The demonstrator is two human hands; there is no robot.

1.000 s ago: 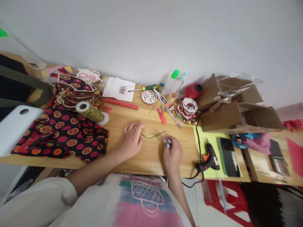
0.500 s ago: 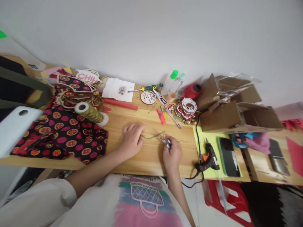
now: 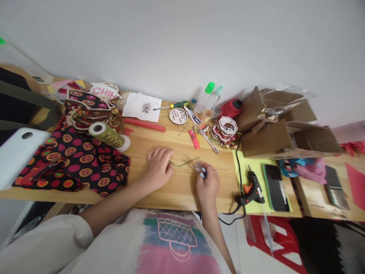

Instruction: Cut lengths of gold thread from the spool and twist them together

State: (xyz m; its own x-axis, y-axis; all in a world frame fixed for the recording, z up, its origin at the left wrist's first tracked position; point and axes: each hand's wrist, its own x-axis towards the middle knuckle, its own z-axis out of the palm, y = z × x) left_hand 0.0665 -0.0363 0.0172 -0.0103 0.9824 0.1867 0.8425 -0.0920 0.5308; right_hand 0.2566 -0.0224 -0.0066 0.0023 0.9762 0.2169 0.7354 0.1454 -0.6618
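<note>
My left hand point(image 3: 160, 167) rests on the wooden table, its fingers closed on an olive-green thread point(image 3: 182, 164). From its fingertips the thread runs right in a shallow curve, its loose end near the snips. In my right hand point(image 3: 208, 186) is a small pair of thread snips point(image 3: 200, 170) with blue on the handles. The blades point up and left, apart from each other, just below the thread's end. Left of my left hand, a large spool of olive-green thread point(image 3: 107, 135) lies tilted beside black patterned fabric point(image 3: 85, 163).
A red rod point(image 3: 145, 124), a screwdriver point(image 3: 178, 104), a glue tube point(image 3: 193, 115) and a pen point(image 3: 208, 140) lie behind my hands. To the right are a black glue gun point(image 3: 252, 190) with its cord, a phone point(image 3: 275, 188) and open cardboard boxes point(image 3: 264, 142).
Both hands stay in nearly the same place, still holding the thread and the snips. The snips were blurred before and now show sharply, with the blades apart.
</note>
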